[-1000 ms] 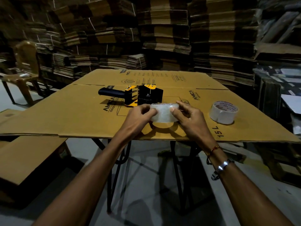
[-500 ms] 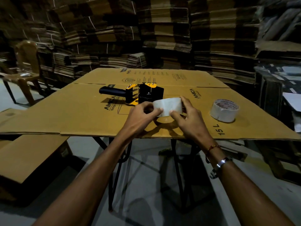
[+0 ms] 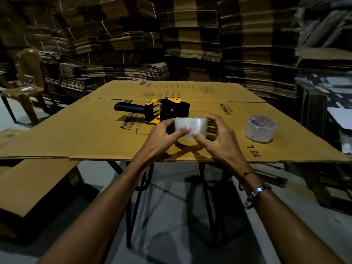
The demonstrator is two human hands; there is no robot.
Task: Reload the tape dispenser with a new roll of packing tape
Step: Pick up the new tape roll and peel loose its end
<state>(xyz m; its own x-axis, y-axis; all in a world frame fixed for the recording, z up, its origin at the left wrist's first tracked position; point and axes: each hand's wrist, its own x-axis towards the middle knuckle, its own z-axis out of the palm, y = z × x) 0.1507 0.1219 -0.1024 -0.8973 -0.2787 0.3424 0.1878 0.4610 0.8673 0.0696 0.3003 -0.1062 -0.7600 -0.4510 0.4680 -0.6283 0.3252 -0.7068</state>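
Note:
A clear roll of packing tape is held a little above the cardboard sheet, between both hands. My left hand grips its left side with the thumb on the front face. My right hand grips its right side, thumb on the front, fingers over the top. Just behind the roll lies the black and yellow tape dispenser on its side, handle pointing left. A second, white roll of tape lies flat on the cardboard to the right.
The cardboard sheet covers a folding table with black legs. Stacks of flattened cartons wall in the back and sides. A brown plastic chair stands at the left. More cardboard lies low at the left.
Both hands have lifted the clear roll slightly and carried it farther from me, closer to the dispenser. The dispenser and the white roll have not moved.

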